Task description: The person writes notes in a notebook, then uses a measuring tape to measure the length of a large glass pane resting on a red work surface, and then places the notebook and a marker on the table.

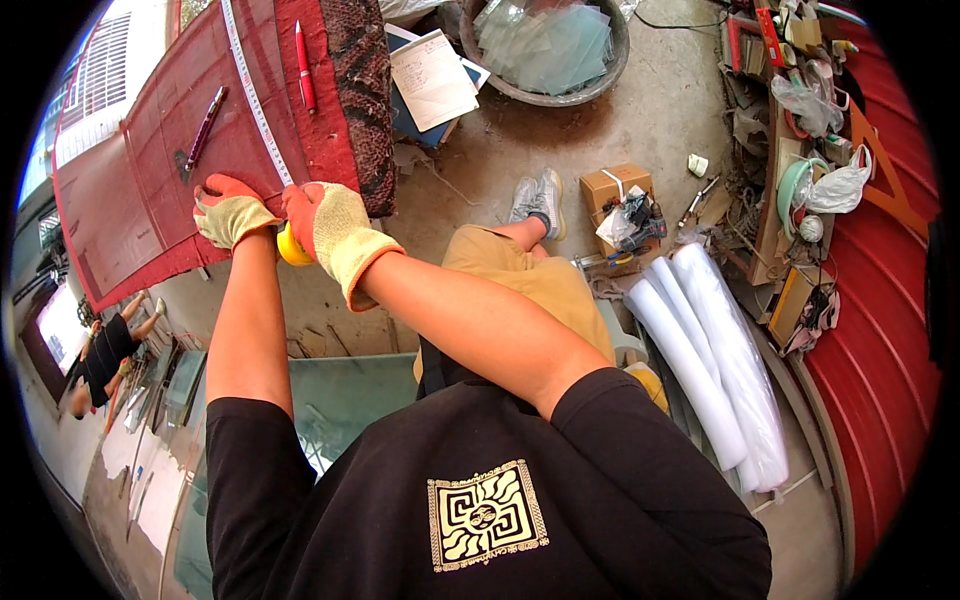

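Head view, looking down over a black shirt with a gold square emblem. Left hand (232, 212) in a yellow glove with orange fingertips, pressed flat on the near edge of the red carpeted table (130, 200), closed on nothing. Right hand (330, 225), gloved alike, curled around the yellow tape measure case (291, 247) at the table's edge, just beside the left hand.

White tape blade (252, 95) drawn out from the case, lying straight across the red surface toward the far side, fine markings too small to read. Red pen (305, 65) beside the blade on its right; dark glass cutter (204, 128) to its left, both lying flat.

Beyond the table: bare concrete floor, round basin of glass offcuts (545, 45), papers (433, 78), small cardboard box (615, 190). To the right, rolls of clear plastic film (715, 350) leaning by a cluttered shelf and a red corrugated wall (880, 370). Pale green glass sheet (340, 400) below the forearms. Another person (105, 350) far left.
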Motion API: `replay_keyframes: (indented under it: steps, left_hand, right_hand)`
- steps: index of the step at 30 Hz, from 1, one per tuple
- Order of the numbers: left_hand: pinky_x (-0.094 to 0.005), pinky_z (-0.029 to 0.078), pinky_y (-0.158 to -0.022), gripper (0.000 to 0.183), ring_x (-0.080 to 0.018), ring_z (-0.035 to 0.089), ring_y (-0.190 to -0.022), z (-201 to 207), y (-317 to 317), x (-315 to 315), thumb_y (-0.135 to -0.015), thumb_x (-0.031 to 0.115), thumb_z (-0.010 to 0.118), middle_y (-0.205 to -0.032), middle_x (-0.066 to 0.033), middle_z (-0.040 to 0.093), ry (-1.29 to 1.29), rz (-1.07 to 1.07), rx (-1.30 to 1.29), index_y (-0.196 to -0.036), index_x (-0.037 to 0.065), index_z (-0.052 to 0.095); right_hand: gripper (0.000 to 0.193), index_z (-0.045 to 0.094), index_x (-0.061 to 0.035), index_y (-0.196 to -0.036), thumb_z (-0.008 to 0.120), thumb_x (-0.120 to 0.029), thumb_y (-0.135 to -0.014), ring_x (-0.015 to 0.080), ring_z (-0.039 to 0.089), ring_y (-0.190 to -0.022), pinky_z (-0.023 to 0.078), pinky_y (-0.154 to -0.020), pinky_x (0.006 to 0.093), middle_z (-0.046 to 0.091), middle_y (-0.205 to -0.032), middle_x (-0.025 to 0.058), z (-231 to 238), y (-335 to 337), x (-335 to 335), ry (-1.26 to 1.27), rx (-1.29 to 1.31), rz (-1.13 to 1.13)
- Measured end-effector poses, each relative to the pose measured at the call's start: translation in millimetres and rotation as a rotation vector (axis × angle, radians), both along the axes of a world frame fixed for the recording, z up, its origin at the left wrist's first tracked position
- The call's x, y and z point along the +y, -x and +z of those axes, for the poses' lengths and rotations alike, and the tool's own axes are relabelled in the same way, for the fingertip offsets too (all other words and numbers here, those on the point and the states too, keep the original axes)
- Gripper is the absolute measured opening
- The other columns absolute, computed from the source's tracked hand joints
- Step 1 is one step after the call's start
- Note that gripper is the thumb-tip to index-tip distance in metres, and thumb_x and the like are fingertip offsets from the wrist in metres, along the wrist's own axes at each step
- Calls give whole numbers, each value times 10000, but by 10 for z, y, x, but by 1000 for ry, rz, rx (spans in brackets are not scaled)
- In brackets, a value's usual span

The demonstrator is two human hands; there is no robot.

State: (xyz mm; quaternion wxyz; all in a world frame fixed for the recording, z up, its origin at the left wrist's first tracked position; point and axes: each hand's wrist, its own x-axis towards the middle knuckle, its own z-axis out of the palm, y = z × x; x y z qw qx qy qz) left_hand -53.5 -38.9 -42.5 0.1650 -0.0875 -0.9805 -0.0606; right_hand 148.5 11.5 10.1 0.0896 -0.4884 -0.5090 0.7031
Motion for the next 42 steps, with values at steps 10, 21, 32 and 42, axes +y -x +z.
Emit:
replay_keyframes:
  steps: [10,21,32,42]
  left_hand:
    - [-581,473,-1162,642,-449,615,-1378,19,-17,26,-1081,527,391,-1479,-231,679,1,15,-17,-1474,122,698]
    - [-583,470,-1167,649,-462,613,-1375,28,-34,40,-1080,521,394,-1469,-246,679,-1,4,-16,-1467,97,697]
    - [-580,472,-1164,644,-454,615,-1372,25,-41,30,-1083,522,392,-1464,-239,684,1,5,0,-1467,105,697]
    - [-584,493,-1141,621,-454,634,-1350,8,-18,25,-1080,524,427,-1448,-230,699,4,10,22,-1445,112,714]
  right_hand:
    - [470,793,-28,-1020,564,-433,-1086,498,730,-1070,585,-938,535,768,-1094,275,11,-14,13,-6,-1,1]
    - [489,790,-25,-1017,548,-444,-1092,495,733,-1062,585,-936,534,769,-1085,273,-19,-10,-9,-62,-9,14]
    - [479,791,-20,-1033,551,-431,-1094,489,732,-1079,585,-941,528,771,-1098,273,25,-38,26,-51,-9,47]
    - [474,790,-27,-1048,558,-437,-1102,491,733,-1076,585,-935,528,772,-1105,268,2,-18,-5,-47,5,14]
